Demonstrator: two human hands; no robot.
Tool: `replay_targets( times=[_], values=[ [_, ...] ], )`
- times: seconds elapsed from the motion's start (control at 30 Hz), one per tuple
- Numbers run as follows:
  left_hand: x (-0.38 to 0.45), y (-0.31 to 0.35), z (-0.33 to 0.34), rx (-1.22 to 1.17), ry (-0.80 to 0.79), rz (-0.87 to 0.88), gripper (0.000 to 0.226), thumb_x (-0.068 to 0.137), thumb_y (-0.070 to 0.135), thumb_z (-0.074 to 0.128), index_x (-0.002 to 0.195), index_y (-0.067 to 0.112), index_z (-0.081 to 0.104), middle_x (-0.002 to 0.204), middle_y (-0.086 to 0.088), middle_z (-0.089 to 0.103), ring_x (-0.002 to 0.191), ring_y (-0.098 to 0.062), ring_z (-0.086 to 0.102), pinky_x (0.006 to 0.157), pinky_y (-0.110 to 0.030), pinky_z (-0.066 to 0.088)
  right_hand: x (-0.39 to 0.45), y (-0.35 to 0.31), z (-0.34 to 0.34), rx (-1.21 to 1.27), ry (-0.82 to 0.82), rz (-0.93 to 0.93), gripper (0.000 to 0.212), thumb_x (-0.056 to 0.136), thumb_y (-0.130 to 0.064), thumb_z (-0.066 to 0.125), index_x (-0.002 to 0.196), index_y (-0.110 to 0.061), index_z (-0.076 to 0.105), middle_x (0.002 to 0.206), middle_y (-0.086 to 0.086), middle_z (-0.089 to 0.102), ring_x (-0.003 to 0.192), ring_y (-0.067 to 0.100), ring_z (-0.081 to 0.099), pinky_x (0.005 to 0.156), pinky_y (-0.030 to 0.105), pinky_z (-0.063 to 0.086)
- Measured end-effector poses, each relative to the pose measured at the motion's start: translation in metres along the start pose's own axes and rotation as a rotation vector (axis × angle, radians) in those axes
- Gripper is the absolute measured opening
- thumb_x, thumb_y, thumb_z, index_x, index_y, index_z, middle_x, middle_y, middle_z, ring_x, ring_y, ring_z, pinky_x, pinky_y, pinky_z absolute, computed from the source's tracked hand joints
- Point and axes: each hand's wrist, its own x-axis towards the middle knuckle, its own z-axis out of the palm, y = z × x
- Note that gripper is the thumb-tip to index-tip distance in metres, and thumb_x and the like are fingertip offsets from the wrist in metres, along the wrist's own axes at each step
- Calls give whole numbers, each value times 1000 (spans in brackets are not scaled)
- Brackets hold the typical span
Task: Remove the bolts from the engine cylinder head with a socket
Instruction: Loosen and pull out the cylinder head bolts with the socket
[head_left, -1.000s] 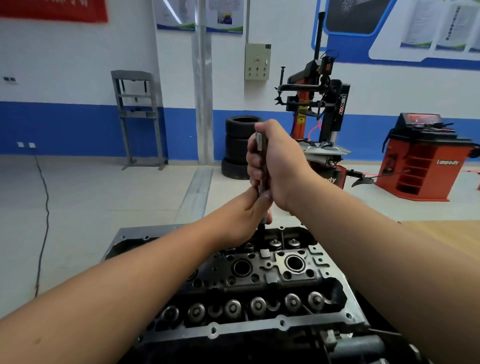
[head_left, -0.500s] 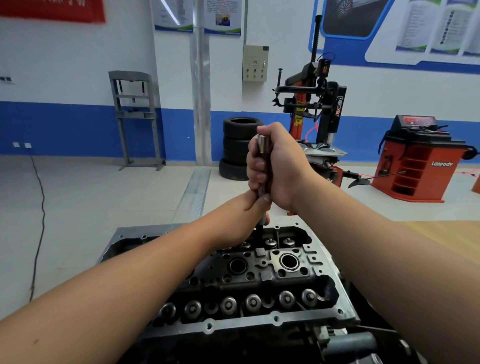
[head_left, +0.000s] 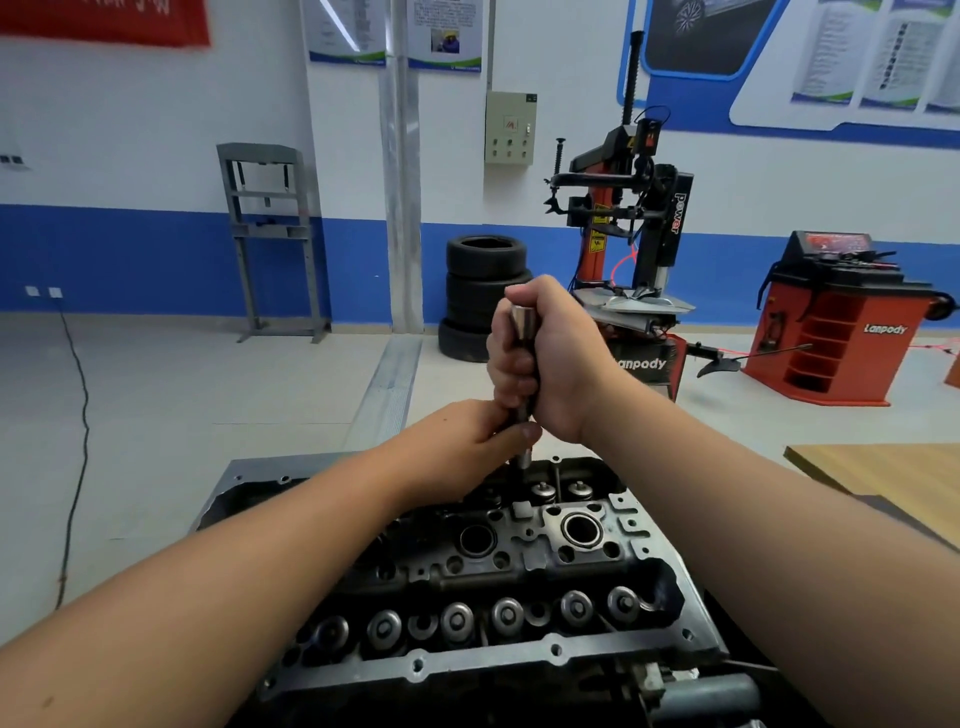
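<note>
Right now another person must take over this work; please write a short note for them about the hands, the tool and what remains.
Right hand: fist closed round the upper part of the socket tool, which stands nearly upright.
Left hand: fingers pinch the tool's lower shaft, just above the cylinder head.
The tool's tip sits down at the far side of the head; the bolt under it is hidden.
Done: no removed bolts can be seen lying anywhere, so progress cannot be judged.
Left: loosen this bolt, lift it out, then probably go on to the other head bolts.
</note>
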Motion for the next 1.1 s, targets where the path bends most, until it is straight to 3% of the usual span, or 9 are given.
replay_targets(
  times=[0.1, 0.23, 0.33, 0.5, 0.6, 0.73, 0.9, 0.97, 1.1],
  values=[
    [3, 5, -11, -130, 47, 26, 32, 107, 44, 50, 92, 23, 68, 86, 9, 73, 78, -3, 66, 80, -25, 51, 6, -16, 3, 2, -32, -59, 38, 88, -36, 43, 56, -17, 46, 47, -2, 28, 45, 16, 19, 47, 26, 21],
    [6, 12, -23, -186, -41, 22, 29, 108, 40, 50, 102, 18, 69, 86, 16, 75, 90, -13, 71, 95, -39, 55, 10, -25, 3, 16, -27, -35, 41, 90, -37, 41, 54, -17, 44, 46, -2, 25, 44, 17, 16, 47, 25, 19],
    [3, 8, -20, -143, -77, 9, 32, 107, 42, 50, 106, 18, 71, 97, 5, 77, 93, -12, 71, 98, -37, 53, 7, -18, -2, 65, -30, -5, 40, 91, -36, 38, 56, -16, 41, 46, -2, 24, 43, 15, 17, 48, 26, 18],
    [-1, 7, -19, -126, -82, -3, 31, 105, 46, 54, 99, 23, 73, 98, 5, 76, 94, -10, 69, 98, -34, 52, 5, -18, -3, 21, -101, 17, 42, 91, -36, 36, 55, -15, 43, 46, -2, 23, 44, 16, 15, 50, 27, 18],
    [-4, 7, -20, -94, -91, 23, 31, 104, 47, 55, 97, 23, 72, 97, 2, 75, 94, -13, 68, 94, -35, 52, 1, -16, -3, 4, -144, -3, 42, 91, -35, 35, 54, -15, 43, 46, -2, 23, 43, 15, 16, 50, 28, 17],
    [-4, 9, -16, -74, -75, 61, 25, 103, 46, 57, 90, 27, 69, 91, 8, 72, 83, -5, 64, 77, -19, 47, -6, -19, -6, 0, -223, -27, 34, 81, -35, 40, 55, -12, 43, 45, -1, 24, 42, 15, 18, 49, 27, 19],
    [-6, 7, -11, -48, 45, 59, 21, 102, 44, 60, 83, 34, 59, 74, 36, 63, 67, 13, 58, 62, -5, 40, -12, -30, -4, -80, -107, 12, 23, 89, -31, 52, 77, -11, 53, 61, 4, 48, 53, 18, 44, 56, 30, 38],
    [-8, 6, -8, -55, 75, 71, 20, 101, 44, 62, 83, 35, 57, 75, 29, 66, 63, 10, 57, 59, -8, 40, -14, -23, 3, -70, 28, -27, 22, 95, -26, 53, 78, -12, 56, 60, 2, 51, 51, 15, 47, 53, 26, 44],
    [-8, 6, 2, -39, 108, 94, 20, 99, 49, 63, 94, 30, 63, 87, 8, 72, 60, 2, 55, 54, -13, 38, -14, -8, 12, -4, 166, -155, 33, 92, -22, 43, 59, -18, 47, 48, -3, 33, 44, 14, 24, 46, 27, 26]
  ],
)
